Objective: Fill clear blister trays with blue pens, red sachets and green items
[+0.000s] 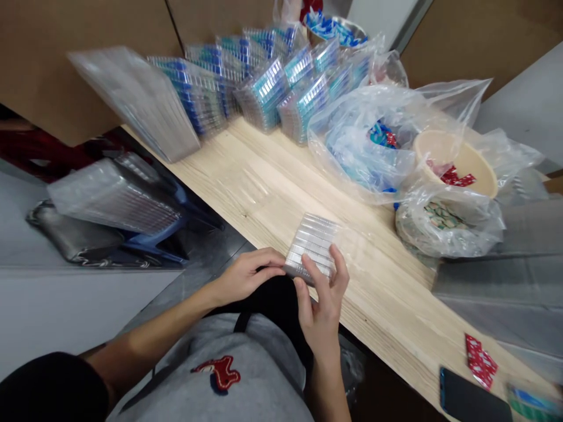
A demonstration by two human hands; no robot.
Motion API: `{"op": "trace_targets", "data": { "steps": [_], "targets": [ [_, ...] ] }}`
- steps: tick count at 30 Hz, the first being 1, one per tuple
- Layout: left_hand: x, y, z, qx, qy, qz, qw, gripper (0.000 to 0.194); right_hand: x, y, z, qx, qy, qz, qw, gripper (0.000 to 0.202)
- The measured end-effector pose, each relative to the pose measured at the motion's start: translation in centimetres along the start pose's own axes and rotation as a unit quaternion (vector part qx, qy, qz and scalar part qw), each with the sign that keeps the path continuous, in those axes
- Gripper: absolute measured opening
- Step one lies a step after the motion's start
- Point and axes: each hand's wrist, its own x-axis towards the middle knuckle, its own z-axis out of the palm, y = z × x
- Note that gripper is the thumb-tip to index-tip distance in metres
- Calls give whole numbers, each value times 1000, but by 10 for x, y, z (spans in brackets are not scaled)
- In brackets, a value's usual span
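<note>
A clear ribbed plastic case (313,237) lies at the near edge of the wooden table, with a transparent flap spread to its right. My left hand (250,274) pinches the case's near left corner between thumb and fingers. Over the case's near right part is my right hand (323,296), its fingers spread, fingertips touching the ribbed top and the thumb at the near side. Whatever the case contains is too blurred to make out.
Filled ribbed cases (264,94) and a tall clear stack (145,105) line the back. Plastic bags (365,140), a cream tub (457,146) and a metal bowl hold small packets. A phone (472,398) and red packets (480,360) lie right. More clear cases (114,193) sit left on a stool.
</note>
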Motion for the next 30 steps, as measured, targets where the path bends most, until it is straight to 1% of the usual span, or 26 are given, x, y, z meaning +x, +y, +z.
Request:
{"op": "trace_targets", "data": {
  "steps": [6,7,9,11,13,14,16,18,19,20,21,22,23,24,25,26,28,30],
  "targets": [
    [-1,-5,-3,-13,12,-37,999,15,2,0,3,-5,5,-11,1000,43],
    [-2,-6,-5,-20,25,-48,998,14,2,2,1,-5,12,-6,1000,42],
    [-3,-11,-12,-38,74,-74,994,13,2,7,-4,-3,41,6,999,40],
    [-5,-14,-24,-52,126,-96,986,13,2,13,-10,0,71,17,997,37],
    [-7,-14,-37,-63,159,-104,980,14,2,18,-12,1,81,16,997,34],
    [-6,-12,-43,-69,173,-97,978,15,2,19,-12,-1,81,13,997,33],
    [1,-8,-53,-68,219,-60,972,16,3,19,-8,-4,81,3,997,33],
    [19,-6,-59,-11,270,5,963,14,4,18,-3,-7,87,-11,996,35],
    [32,-8,-61,44,276,45,959,14,4,18,0,-8,90,-16,996,36],
    [48,-12,-62,111,263,83,955,14,4,17,2,-8,93,-19,995,36],
    [66,-19,-63,182,230,113,949,15,4,17,4,-7,96,-20,995,37],
    [84,-29,-63,250,178,135,942,16,3,18,5,-5,100,-20,995,36],
    [102,-40,-63,309,126,135,933,17,3,18,6,-1,104,-17,994,36],
    [118,-53,-63,359,76,112,924,18,2,19,6,2,107,-15,994,36],
    [131,-66,-62,396,25,69,915,19,1,20,6,4,110,-13,994,36],
    [139,-79,-62,419,-12,15,908,19,0,20,7,6,112,-10,994,36],
    [145,-99,-60,434,-42,-60,898,17,-2,21,8,8,112,-6,994,36],
    [139,-112,-59,431,-34,-83,898,19,-2,22,9,8,108,-8,994,36]
  ]
}}
